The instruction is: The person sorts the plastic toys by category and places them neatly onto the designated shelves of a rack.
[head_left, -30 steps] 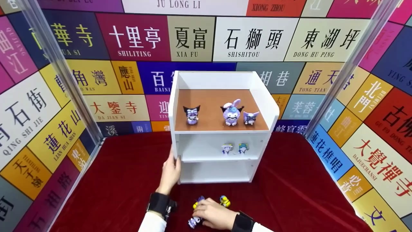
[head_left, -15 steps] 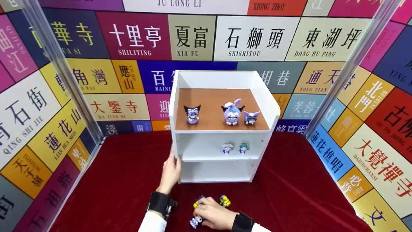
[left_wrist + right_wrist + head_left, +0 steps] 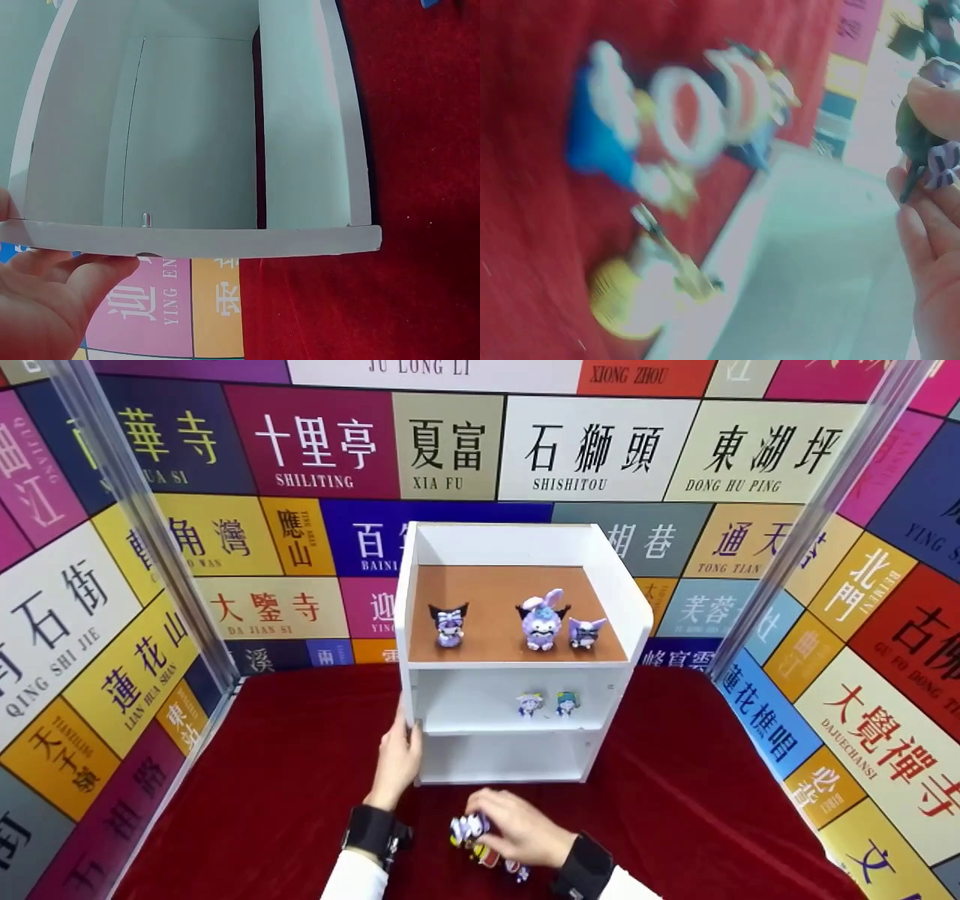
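My left hand [image 3: 397, 757] grips the left side panel of a small white shelf unit [image 3: 410, 660]. In the left wrist view, the thumb of the left hand [image 3: 45, 307] lies at the panel's inner side, its fingers outside. My right hand [image 3: 517, 825] pinches a small purple-and-black figurine [image 3: 469, 826] between thumb and fingers. The right wrist view shows that figurine [image 3: 922, 142] at the right edge, partly cut off. Below it, other figurines lie on the red cloth, blurred: a blue-and-white one [image 3: 604, 127], a red-and-white one [image 3: 679, 116] and a yellow one [image 3: 626, 300].
On the brown top stand a dark-eared figurine [image 3: 448, 626], a bunny-eared one [image 3: 541, 622] and a small purple one [image 3: 585, 634]. The middle shelf holds two small figurines, one white [image 3: 529, 705], one green-capped [image 3: 567, 703]. Lettered panels [image 3: 585, 450] enclose the red cloth [image 3: 300, 780].
My right hand has lifted the purple-and-black figurine from the cloth and moved it slightly toward the shelf unit. The left hand keeps its place on the side panel.
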Demonstrator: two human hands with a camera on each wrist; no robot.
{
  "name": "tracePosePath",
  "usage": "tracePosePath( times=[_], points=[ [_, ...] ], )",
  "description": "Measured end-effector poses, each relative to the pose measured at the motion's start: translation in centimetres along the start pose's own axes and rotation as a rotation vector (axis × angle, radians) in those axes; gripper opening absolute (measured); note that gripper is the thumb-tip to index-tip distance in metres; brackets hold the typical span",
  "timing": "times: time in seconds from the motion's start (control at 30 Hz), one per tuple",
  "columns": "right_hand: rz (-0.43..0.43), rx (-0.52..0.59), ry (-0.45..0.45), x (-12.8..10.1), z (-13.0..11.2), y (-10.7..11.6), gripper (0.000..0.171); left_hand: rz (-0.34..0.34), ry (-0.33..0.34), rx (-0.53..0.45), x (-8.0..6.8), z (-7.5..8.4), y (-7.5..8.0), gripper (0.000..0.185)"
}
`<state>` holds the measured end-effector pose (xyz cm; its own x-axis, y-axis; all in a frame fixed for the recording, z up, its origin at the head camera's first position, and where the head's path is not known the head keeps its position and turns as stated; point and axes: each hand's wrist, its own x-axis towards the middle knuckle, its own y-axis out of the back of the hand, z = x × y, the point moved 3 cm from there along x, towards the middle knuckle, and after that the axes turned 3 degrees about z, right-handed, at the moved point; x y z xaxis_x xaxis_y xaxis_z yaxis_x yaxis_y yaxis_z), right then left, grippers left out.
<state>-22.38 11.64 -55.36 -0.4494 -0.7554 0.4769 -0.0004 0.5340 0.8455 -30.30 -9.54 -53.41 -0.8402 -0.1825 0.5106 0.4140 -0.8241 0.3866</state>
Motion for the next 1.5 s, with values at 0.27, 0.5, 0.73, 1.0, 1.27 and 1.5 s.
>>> tracePosePath(
  times=[0.27,0.5,0.73,1.0,1.27,1.5],
  points=[
    [0.117,0.131,-0.149,0.2,1.7,3.1,0.047,-0.015,0.017,-0.017,0.1,0.0,-0.1,0.059],
    [0.205,0.181,-0.188,0.2,2.2,3.9,0.039,-0.019,0.02,-0.017,0.1,-0.1,-0.1,0.059],
    [0.319,0.192,-0.238,0.3,2.5,4.5,0.041,-0.002,-0.003,-0.006,0.0,-0.1,0.0,0.059],
    [0.516,0.259,-0.259,1.4,1.4,7.4,0.043,-0.015,0.022,-0.018,0.1,-0.1,0.0,0.06],
    [0.581,0.395,-0.311,1.8,0.9,9.2,0.043,-0.021,0.034,-0.01,0.0,-0.2,0.0,0.06],
    [0.599,0.442,-0.304,1.8,1.2,9.2,0.042,-0.014,0.024,-0.016,0.0,-0.2,0.0,0.059]
  ],
)
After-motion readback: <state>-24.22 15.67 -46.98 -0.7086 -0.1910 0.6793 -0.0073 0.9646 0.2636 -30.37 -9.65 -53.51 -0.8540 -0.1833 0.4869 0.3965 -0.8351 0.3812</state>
